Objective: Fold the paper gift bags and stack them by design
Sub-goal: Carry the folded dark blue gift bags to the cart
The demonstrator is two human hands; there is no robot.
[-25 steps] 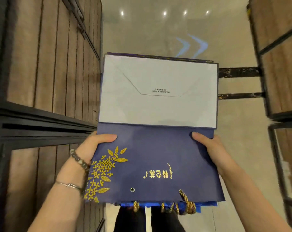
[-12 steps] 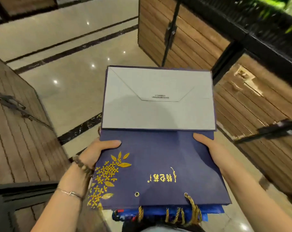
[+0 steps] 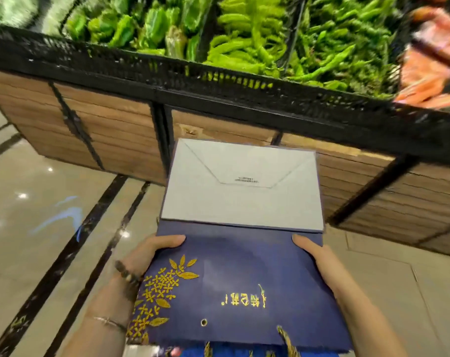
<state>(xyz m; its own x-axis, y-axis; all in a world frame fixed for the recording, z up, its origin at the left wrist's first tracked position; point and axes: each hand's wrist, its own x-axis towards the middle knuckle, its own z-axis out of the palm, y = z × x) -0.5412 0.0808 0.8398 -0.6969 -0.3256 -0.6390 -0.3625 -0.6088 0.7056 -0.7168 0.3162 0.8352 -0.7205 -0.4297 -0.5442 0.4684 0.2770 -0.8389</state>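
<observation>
A stack of flat-folded paper gift bags is carried in front of me at chest height. The top bag (image 3: 244, 274) is navy blue with gold flowers and gold lettering, and its grey folded base panel (image 3: 242, 186) points away from me. Gold rope handles (image 3: 285, 338) and brighter blue bags (image 3: 193, 353) peek out below its near edge. My left hand (image 3: 151, 253) grips the stack's left edge, thumb on top. My right hand (image 3: 314, 256) grips the right edge the same way.
A wooden-sided produce stand (image 3: 110, 130) with a black plastic rim (image 3: 167, 76) stands just ahead, filled with green peppers (image 3: 244, 34) and orange packs (image 3: 425, 68) at the right. Glossy tiled floor (image 3: 38, 202) with dark stripes spreads to the left.
The view has swung round from an aisle between wooden stands to face the vegetable display. Both hands keep the same hold on the bag stack.
</observation>
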